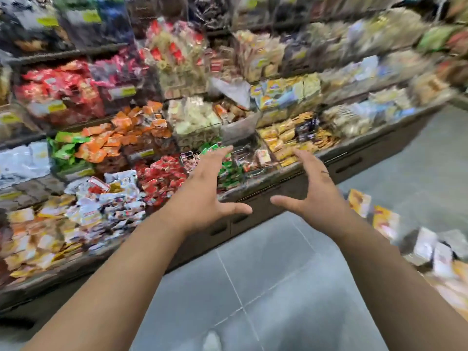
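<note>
Shop aisle, grey tile floor (266,287) at bottom centre; view is blurred. Both forearms reach in from the lower edge. Left hand (205,191) at centre: fingers straight and spread, holding nothing. Right hand (316,193) just right of it: fingers also spread, empty. Thumbs point at each other, apart. Left fingertips overlap the green packets (229,173) on the lowest shelf (253,188), centre frame; contact cannot be told. Clear bin (253,158) shows between the hands. Red packets (162,176) lie left of the green. Orange packets (126,138) sit one tier up, left of centre.
</note>
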`<state>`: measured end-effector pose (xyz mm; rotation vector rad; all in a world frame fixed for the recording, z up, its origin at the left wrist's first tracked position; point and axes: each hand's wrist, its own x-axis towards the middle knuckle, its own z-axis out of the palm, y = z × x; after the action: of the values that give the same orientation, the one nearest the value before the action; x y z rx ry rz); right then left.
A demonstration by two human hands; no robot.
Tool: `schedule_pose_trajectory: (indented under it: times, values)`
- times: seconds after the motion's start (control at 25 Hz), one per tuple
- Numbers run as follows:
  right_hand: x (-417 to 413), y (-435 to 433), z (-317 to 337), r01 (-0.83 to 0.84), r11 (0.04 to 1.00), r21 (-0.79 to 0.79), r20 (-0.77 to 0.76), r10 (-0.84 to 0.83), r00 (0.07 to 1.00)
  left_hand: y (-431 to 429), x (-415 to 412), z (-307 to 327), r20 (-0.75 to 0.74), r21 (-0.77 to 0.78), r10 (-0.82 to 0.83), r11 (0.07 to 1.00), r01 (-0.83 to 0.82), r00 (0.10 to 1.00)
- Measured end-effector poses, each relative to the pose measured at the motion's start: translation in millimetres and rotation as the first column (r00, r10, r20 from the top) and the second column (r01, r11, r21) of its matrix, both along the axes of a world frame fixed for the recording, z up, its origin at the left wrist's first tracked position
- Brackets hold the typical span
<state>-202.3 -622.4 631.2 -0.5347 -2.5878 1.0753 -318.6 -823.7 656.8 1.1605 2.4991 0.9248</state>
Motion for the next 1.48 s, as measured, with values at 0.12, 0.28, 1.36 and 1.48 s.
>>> schedule_pose_trajectory:
  times: [0.12, 0.28, 1.36, 1.48]
  values:
    - [5.7, 37.4, 3.6, 0.130, 0.991, 0.022, -0.011, -0.130, 0.991, 58.9, -25.9, 3.3, -0.018, 0.005, -0.166, 0.986, 0.166, 0.986]
    - [24.4, 83.7, 0.6, 0.380, 0.925, 0.028, -0.047, -0.378, 0.924, 143.0, -48.2, 4.3, -0.036, -0.008, -0.370, 0.929, 0.370, 0.928]
    - [130.2, 575.3, -73.2, 0.849, 0.525, -0.064, 0.022, -0.849, 0.527, 767.0, 0.4, -51.6, -0.031, -0.057, -0.831, 0.556, 0.829, 0.555]
    - [129.1, 611.4, -84.8, 0.905, 0.409, -0.113, 0.036, -0.909, 0.416, 837.5, 7.8, -65.2, -0.036, -0.083, -0.897, 0.441, 0.893, 0.440]
